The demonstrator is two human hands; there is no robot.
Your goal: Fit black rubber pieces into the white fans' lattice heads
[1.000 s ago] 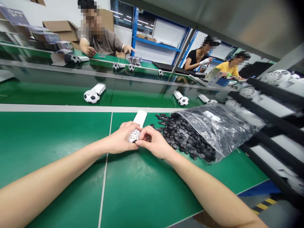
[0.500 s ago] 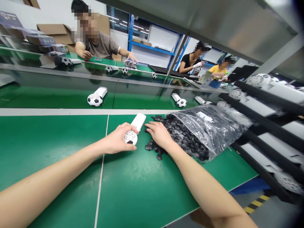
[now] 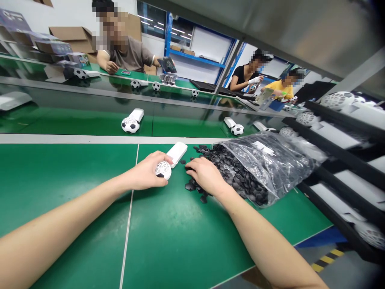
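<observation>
The white ball [image 3: 164, 168] with its white handle [image 3: 177, 154] sits toward the far edge of the table [image 3: 180, 241], the handle's end just short of the pale strip [image 3: 90, 139] along that edge. It looks light and stiff, probably smooth plastic; the openwork on the ball may be the weaker part, so a firm grip suits its solid rim or the handle, with only gentle pressure on the lattice. The left hand [image 3: 150, 171] is curled about the ball's left side, fingers on the far side and thumb on the near. The right hand [image 3: 207, 174], half curled, touches the loose black pieces [image 3: 190, 186]; whether it pinches one I cannot tell. Those pieces seem thin and easily scattered, best taken by their rims. A clear bag [image 3: 288, 154] and black trays [image 3: 356, 244] crowd the table's right side; the broad stretch from both hands to the near edge offers open room, as does the left side.
</observation>
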